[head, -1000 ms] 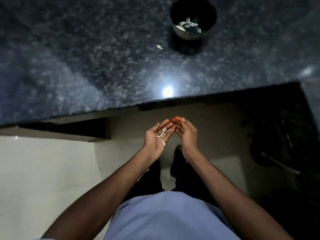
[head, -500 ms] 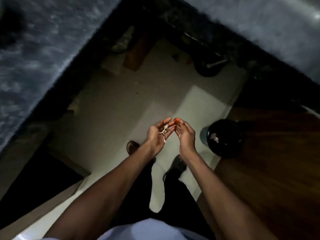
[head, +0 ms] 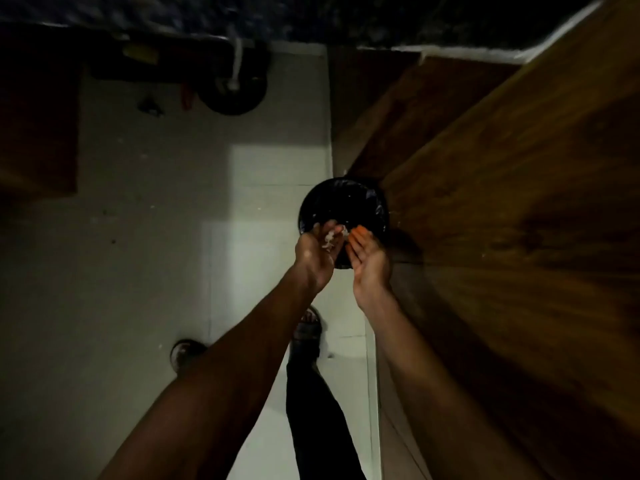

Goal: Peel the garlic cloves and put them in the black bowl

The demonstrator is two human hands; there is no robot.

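Garlic skins (head: 330,239), not cloves, are what shows right now: pale papery scraps in the left hand (head: 317,252).

Head view, the only one:
- Left hand is cupped, fingers loosely curled round the scraps, tipped toward a round black bin (head: 343,209) on the floor below. Looks like a dump of peel waste, so cupping makes sense: it keeps the light flakes together until they are over the opening.
- Right hand (head: 369,259) is wide, fingers straight, palm facing the left hand and just beside it, holding nothing. Probably there as a guard or to brush flakes off. Orange tint on the fingertips.
- Bin has a dark liner and stands against a brown wooden cabinet (head: 519,209) on the right. A few pale flecks inside; can't tell what they are.
- Pale tiled floor (head: 156,271) to the left, one foot (head: 308,327) near, under the arms. Dark counter edge (head: 311,26) at far top.
- Peeled cloves and the black bowl: not in view. Can't tell how many cloves are done.

Judgement: cleanup step between or after peeling. Main risk is flakes drifting past the rim.
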